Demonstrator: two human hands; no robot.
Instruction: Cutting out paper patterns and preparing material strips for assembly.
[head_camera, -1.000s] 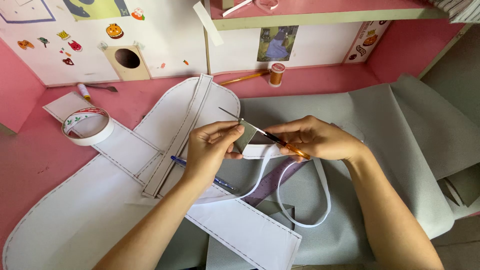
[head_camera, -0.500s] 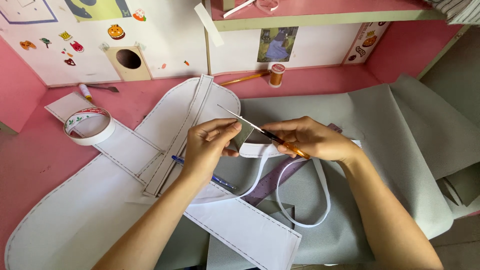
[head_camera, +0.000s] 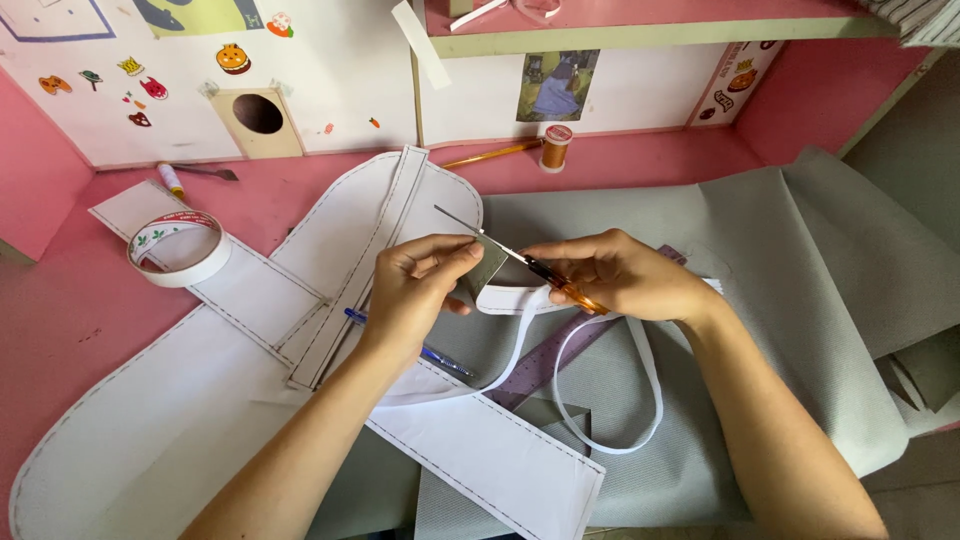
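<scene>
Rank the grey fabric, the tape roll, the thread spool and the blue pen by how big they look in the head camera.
1. Grey fabric, largest by far.
2. Tape roll.
3. Blue pen, though a hand hides part of it, so its place is unsure.
4. Thread spool, smallest, also farthest away.

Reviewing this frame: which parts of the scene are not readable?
Head view only:
- Scissors: the handles are hidden inside the right hand.
- Small grey piece: partly covered by the left hand.
- Blue pen: its middle is hidden under the left hand.
- Shelf: items on top are cut off by the top edge.
- Paper pattern: cut off by the bottom edge.
</scene>
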